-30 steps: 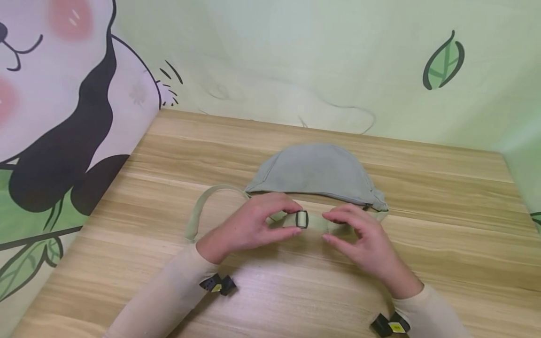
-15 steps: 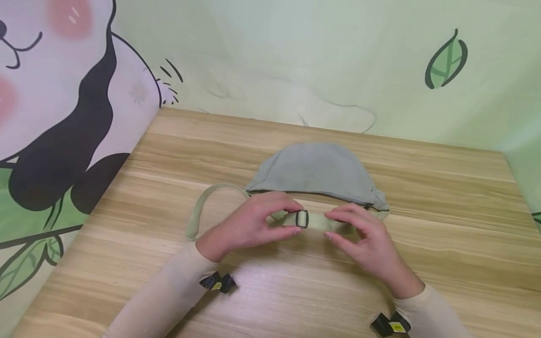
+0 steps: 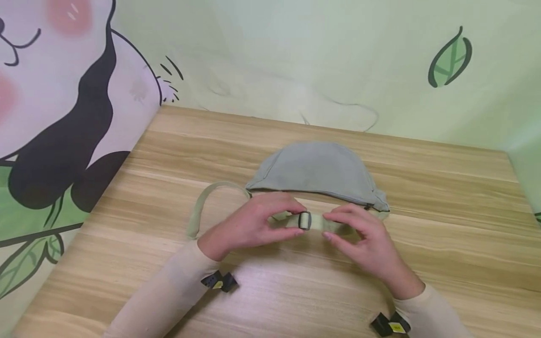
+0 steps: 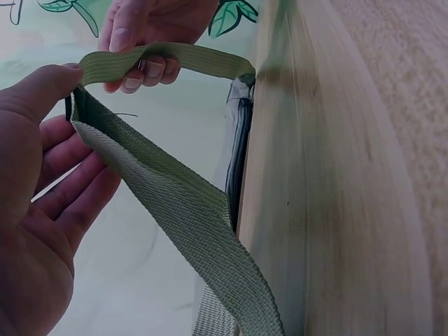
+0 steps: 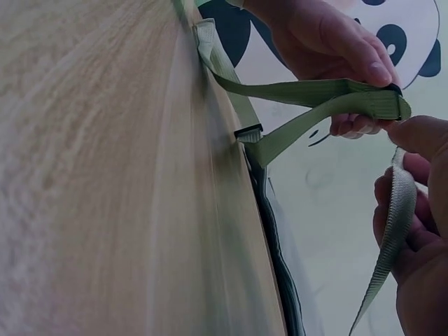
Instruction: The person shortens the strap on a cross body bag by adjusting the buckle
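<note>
A grey-green waist bag [image 3: 317,169] lies on the wooden table, its zipped edge toward me. Just in front of it, its pale green strap [image 3: 318,222] is held up between both hands. My left hand [image 3: 259,220] pinches the black slider buckle [image 3: 305,220] by its edges, between thumb and fingers. In the left wrist view the webbing [image 4: 175,182] slopes down from that buckle. My right hand [image 3: 365,237] pinches the strap a short way to the right of the buckle. The right wrist view shows a length of strap [image 5: 399,203] hanging across its fingers.
A loop of strap [image 3: 197,211] curves out on the table [image 3: 270,300] left of the bag. A second black buckle [image 5: 248,131] sits near the bag's end. Behind the table stands a pale green wall [image 3: 274,56], with a panda picture [image 3: 95,94] at the left.
My left hand and the buckle have shifted slightly right, so the stretch of strap between the hands is a little shorter. The right hand has hardly moved, and the bag stays in place.
</note>
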The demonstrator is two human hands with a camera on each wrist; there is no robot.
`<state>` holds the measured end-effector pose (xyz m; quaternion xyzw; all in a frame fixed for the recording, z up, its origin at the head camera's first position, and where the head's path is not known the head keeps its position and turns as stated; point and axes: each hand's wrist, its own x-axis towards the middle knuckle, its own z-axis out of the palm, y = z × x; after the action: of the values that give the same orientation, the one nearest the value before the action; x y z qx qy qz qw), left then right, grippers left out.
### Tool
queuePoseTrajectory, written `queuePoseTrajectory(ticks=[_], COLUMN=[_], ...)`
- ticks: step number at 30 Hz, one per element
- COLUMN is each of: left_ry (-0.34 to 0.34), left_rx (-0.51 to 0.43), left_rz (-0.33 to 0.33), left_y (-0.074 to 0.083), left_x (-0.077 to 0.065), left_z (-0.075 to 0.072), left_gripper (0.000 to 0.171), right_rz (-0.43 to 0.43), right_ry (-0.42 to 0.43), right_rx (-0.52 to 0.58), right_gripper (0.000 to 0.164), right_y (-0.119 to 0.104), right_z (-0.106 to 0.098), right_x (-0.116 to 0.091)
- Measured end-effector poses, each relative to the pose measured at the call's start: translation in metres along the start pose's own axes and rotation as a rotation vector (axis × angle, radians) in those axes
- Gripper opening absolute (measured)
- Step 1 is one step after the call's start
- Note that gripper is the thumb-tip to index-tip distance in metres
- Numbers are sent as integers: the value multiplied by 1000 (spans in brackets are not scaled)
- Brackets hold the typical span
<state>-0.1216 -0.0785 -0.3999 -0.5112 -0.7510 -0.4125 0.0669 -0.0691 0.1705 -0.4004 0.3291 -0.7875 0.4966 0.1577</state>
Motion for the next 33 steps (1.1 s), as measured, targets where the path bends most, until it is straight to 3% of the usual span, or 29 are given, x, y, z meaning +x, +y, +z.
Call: queuePoseTrajectory(ticks=[9,15,26,33], left_ry=[6,0,35,34], left_rx=[-7,20,-16,-15], left_rz=[8,-16,5,12], left_y=[2,2,2,2], left_x=[2,1,1,1], left_z=[2,2,2,2], left_gripper=[32,26,28,29], right_rz=[-118,-80,35,29], right_ry=[-19,-30,2,17], right_rx=[-119,-147,-8,60], right_gripper=[39,38,44,40], right_y=[21,16,3,-19], right_z=[5,4,3,2], right_x=[-8,-7,-2,9])
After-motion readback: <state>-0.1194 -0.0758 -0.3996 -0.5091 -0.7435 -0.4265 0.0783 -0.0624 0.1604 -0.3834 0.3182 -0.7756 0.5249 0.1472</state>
